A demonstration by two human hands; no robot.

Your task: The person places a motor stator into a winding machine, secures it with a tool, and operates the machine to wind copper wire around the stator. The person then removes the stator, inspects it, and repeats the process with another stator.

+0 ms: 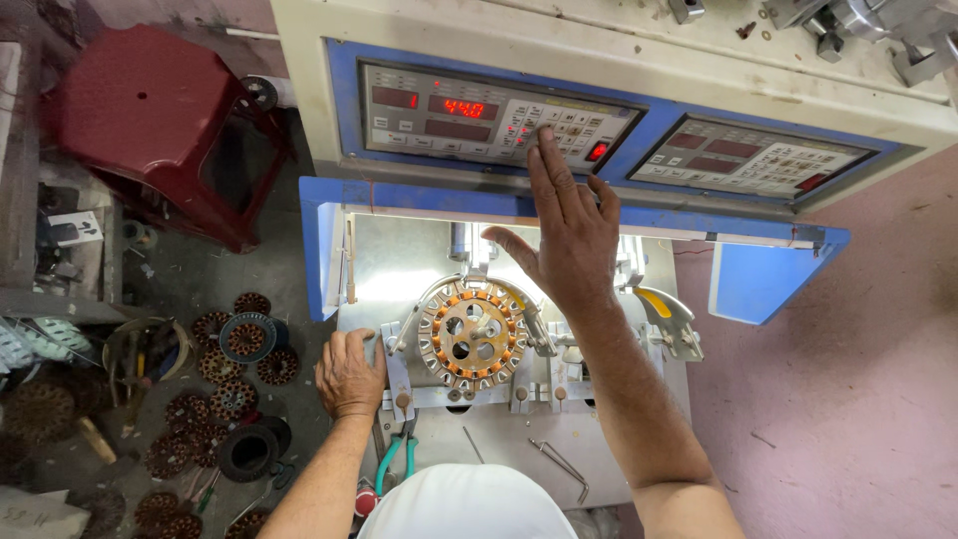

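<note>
My right hand [567, 225] reaches up with fingers spread, its fingertips on the keypad of the left control panel [439, 115] of a winding machine. My left hand [349, 374] rests curled on the left edge of the machine's metal bed, beside a clamp. Between the hands sits a round stator [473, 334] with copper windings and orange insulation, mounted in the machine's fixture. Neither hand holds a loose object.
A second control panel [748, 160] sits to the right. Green-handled pliers [397, 454] and a bent metal rod [561, 464] lie on the bed. Several wound stators [215, 399] cover the floor at left, near a red plastic stool [150, 115].
</note>
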